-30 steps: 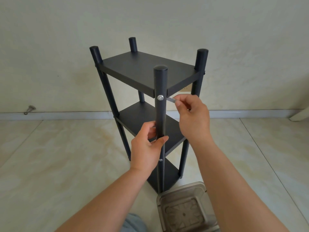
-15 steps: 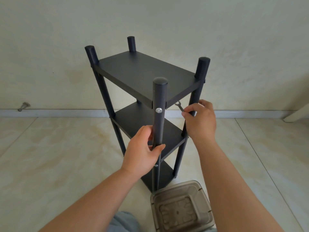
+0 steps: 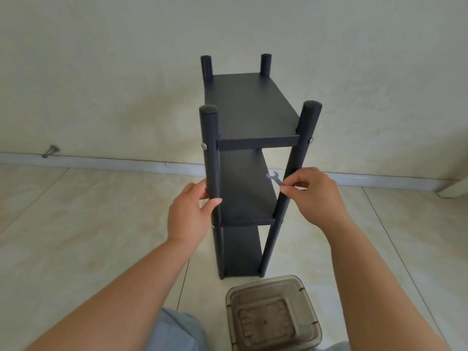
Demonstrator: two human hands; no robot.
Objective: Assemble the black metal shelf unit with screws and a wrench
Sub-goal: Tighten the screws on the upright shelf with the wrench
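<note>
The black shelf unit [image 3: 249,110] stands upright on the floor with three shelves and four round posts, its short end facing me. My left hand [image 3: 191,214] grips the front left post between the top and middle shelves. My right hand [image 3: 315,196] pinches a small flat silver wrench [image 3: 274,179] just left of the front right post, its open jaw pointing up and left. Silver screw heads show on the front left post [image 3: 203,146] and the front right post [image 3: 310,141] at top-shelf height.
A translucent brown plastic box [image 3: 273,312] sits on the tiled floor right in front of the shelf base. A wall and white baseboard run behind the unit. A metal door stop [image 3: 50,151] pokes out of the baseboard at the far left.
The shelf unit has turned so its short end now faces me. My left hand stayed on the post and swung left with it. My right hand with the wrench came off the screw and dropped lower.
</note>
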